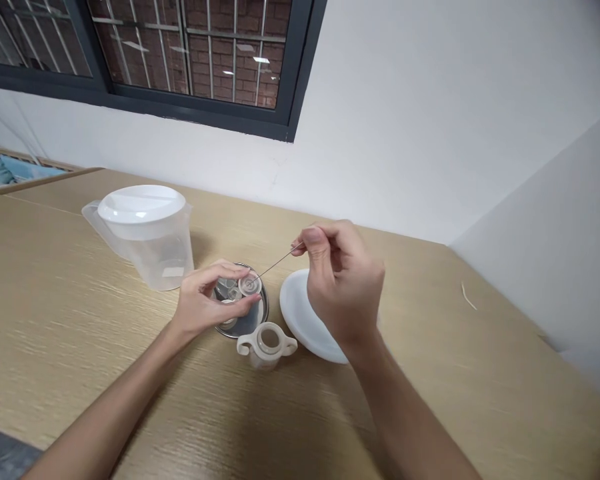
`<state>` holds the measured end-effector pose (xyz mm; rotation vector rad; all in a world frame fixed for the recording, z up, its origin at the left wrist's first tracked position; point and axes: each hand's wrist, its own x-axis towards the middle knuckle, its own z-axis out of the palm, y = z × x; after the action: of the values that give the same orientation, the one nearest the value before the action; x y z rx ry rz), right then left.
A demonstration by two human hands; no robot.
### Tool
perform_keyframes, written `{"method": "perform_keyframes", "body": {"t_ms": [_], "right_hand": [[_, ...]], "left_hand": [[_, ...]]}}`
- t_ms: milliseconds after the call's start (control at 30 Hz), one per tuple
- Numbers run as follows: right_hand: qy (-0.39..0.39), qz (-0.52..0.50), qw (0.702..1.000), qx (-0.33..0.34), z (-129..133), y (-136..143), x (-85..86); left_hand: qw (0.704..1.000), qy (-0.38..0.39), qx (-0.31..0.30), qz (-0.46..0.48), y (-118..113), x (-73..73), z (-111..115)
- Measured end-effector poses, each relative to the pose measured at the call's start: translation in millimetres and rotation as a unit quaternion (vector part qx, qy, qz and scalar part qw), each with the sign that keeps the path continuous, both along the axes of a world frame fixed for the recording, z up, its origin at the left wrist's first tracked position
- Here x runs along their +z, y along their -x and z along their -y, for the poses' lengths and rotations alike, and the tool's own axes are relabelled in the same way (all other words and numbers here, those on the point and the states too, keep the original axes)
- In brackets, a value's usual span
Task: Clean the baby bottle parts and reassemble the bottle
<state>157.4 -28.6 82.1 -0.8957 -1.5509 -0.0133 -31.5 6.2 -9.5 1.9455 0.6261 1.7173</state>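
Note:
Between thumb and fingers, my left hand [213, 297] holds a small round translucent piece [250, 285] above a round metal tray [247, 325]. My right hand [343, 280] pinches a thin rod [279, 261], whose far end meets the round piece. Other small clear parts [234, 294] lie in the tray, partly hidden by my left hand. A translucent two-handled cup [269, 341] stands open just in front of the tray. To its right is a white round dish [300, 313], partly covered by my right hand.
A clear pitcher [163, 247] with a white lid stands at the back left of the wooden table [430, 373]. A thin pale strip [469, 296] lies at the right. Behind the table are a white wall and a barred window [195, 53].

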Motion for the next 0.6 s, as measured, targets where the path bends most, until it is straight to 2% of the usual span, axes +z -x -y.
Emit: {"method": "perform_keyframes", "body": {"t_ms": [167,400,600], "right_hand": [[-0.024,-0.018,1.0,0.003,-1.4,-3.6,4.7],[-0.081,-0.103,0.991,-0.024,8.3,-18.0,26.9],[-0.083,-0.083,0.993,0.0,8.2,-15.6,20.2]], "left_hand": [[1.0,-0.014,0.011,-0.022,3.2,-2.2,-2.6],[0.998,-0.042,0.031,-0.033,3.9,-5.9,-7.5],[0.999,-0.033,0.009,-0.015,-0.8,-7.4,-3.9]]}}
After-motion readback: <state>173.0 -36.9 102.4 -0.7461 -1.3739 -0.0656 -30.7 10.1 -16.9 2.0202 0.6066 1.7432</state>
